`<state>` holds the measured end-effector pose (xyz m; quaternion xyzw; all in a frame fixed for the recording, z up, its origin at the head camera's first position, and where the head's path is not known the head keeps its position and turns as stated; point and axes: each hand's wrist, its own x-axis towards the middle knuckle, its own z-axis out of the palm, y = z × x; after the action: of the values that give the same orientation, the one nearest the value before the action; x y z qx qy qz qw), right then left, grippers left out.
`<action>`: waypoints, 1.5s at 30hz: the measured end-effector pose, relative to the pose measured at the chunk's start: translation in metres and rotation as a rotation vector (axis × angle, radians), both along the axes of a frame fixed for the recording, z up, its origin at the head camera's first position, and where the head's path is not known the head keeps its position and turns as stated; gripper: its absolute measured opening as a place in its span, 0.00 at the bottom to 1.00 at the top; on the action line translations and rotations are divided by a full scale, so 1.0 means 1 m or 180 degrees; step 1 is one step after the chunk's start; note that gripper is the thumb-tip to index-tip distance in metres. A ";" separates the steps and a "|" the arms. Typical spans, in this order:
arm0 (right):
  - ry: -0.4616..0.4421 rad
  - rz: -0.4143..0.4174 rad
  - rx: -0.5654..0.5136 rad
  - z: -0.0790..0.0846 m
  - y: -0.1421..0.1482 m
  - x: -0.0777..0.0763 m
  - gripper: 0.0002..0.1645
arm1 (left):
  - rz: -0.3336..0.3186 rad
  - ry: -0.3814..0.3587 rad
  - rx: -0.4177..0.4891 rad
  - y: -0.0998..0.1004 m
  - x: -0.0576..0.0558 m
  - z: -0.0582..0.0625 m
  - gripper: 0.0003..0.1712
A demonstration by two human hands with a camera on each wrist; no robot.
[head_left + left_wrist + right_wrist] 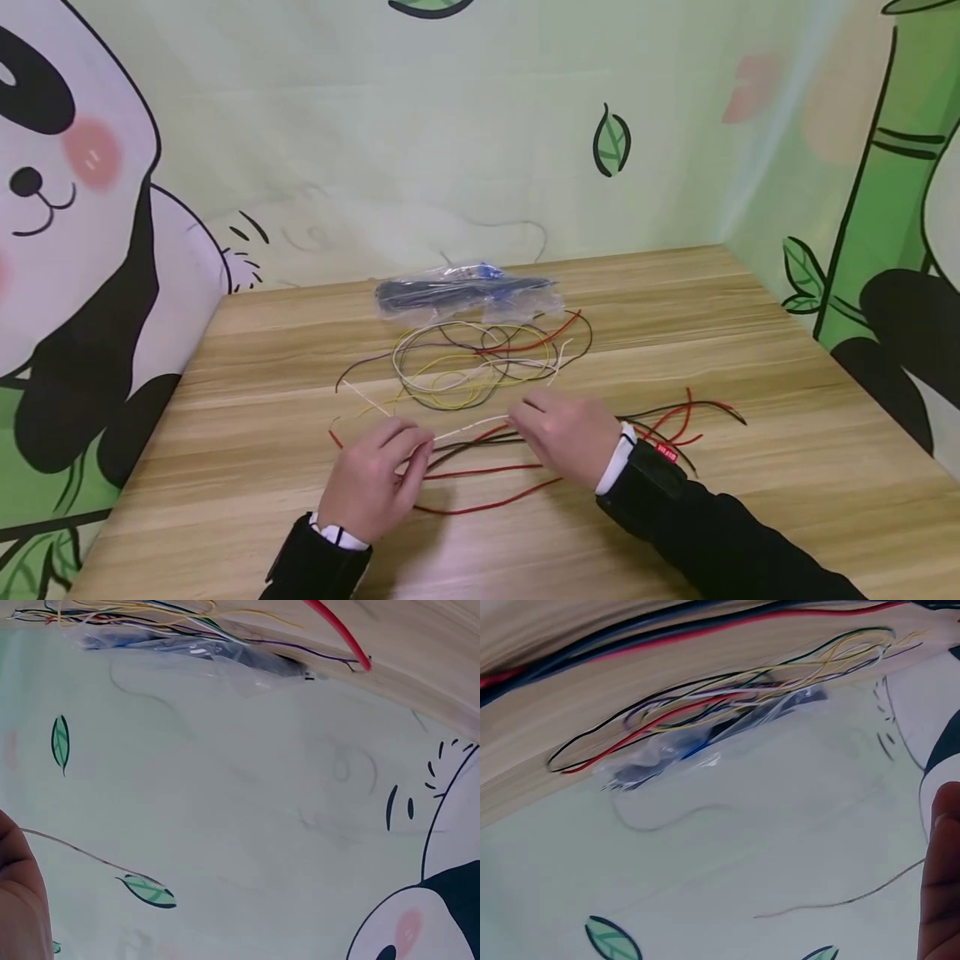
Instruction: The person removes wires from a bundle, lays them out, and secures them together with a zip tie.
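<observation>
A thin white wire (468, 428) spans the gap between both hands, just above the tabletop. My left hand (378, 475) pinches it between thumb and fingers. At the other end of the span, the fingers of my right hand (570, 437) grip the same wire. Beneath the hands lie red wires (491, 503) and black wires (480, 444), stretched sideways. A thin length of wire (90, 855) runs out from the left fingers in the left wrist view. From the right fingers, a thin wire (840, 903) sticks out in the right wrist view.
Behind the hands is a loose coil of yellow, white, black and red wires (438, 407). A clear plastic bag (465, 293) with dark and blue contents lies near the back edge of the wooden table (262, 400). Panda-printed walls (375, 150) enclose the table's back and sides.
</observation>
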<state>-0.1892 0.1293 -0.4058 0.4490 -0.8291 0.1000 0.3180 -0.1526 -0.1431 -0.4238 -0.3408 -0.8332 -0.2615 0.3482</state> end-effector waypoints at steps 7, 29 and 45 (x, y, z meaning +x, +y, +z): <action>0.0011 -0.0050 -0.0073 0.003 0.022 -0.009 0.32 | 0.0075 0.0073 -0.0075 -0.009 -0.004 0.002 0.08; -0.0699 -0.0516 -0.0448 -0.014 0.098 -0.027 0.14 | 0.0696 -0.0432 -0.0410 -0.029 -0.012 -0.005 0.08; -0.2184 -0.1004 -0.0452 -0.019 0.141 -0.027 0.03 | 0.0767 -0.1060 -0.0877 -0.029 -0.013 -0.011 0.07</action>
<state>-0.2157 0.2704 -0.4244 0.2332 -0.9372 0.2514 0.0639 -0.1657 -0.1723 -0.4353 -0.2355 -0.9415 -0.1546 0.1850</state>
